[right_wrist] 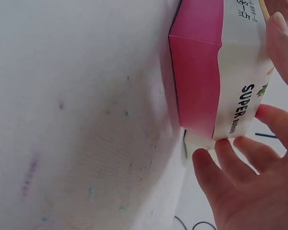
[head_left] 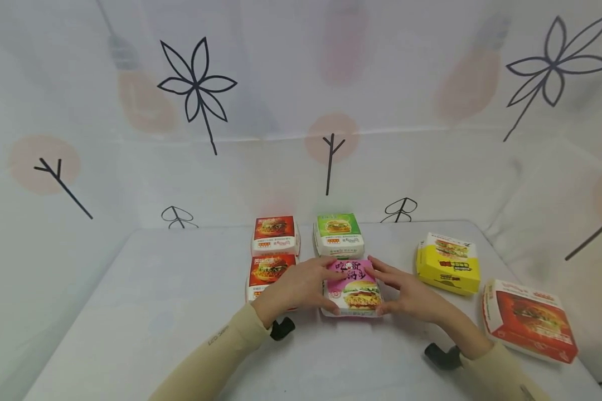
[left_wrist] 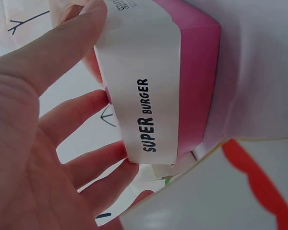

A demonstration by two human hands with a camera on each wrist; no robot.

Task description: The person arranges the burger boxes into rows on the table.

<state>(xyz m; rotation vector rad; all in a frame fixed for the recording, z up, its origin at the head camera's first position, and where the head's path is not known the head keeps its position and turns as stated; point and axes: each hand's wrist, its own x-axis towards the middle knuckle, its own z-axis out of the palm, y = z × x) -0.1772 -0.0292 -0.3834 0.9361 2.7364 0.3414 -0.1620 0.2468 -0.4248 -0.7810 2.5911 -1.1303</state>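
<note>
Both hands hold a pink and white burger box (head_left: 353, 287) lying on the table, one at each side. My left hand (head_left: 308, 284) has its thumb at the box's near left corner and its fingers along the left side and top. In the left wrist view, fingertips (left_wrist: 117, 149) touch the side printed "SUPER BURGER". My right hand (head_left: 408, 295) sets its thumb at the near right corner and its fingers towards the far right corner. A red burger box (head_left: 268, 270) is partly hidden behind the left hand.
Another red box (head_left: 275, 228) and a green box (head_left: 338, 225) stand at the back. To the right are a yellow box (head_left: 448, 264) and a larger red box (head_left: 529, 320). A white patterned cloth (head_left: 261, 172) hangs behind the table.
</note>
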